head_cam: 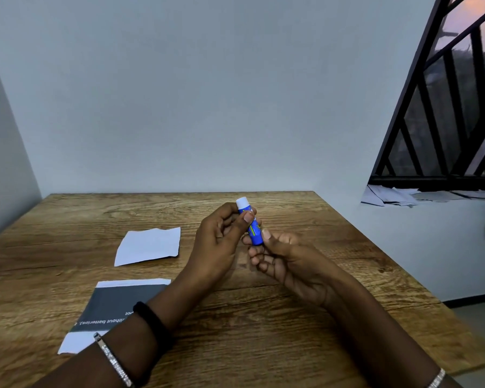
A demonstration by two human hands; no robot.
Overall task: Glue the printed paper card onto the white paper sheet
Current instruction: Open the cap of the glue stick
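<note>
A blue glue stick [253, 226] with a white top is held upright above the middle of the wooden table [263, 331]. My left hand [217, 242] grips its upper part with thumb and fingers. My right hand [286, 261] holds its lower end. A plain white paper sheet [149, 245] lies flat to the left of my hands. Nearer to me, the printed paper card [115, 306], dark grey with white text and white margins, lies on the table, partly hidden under my left forearm.
The table stands against a pale wall at the back and left. At the right, a barred window [445, 107] has a sill with several loose papers [420, 196]. The table's right edge drops to the floor.
</note>
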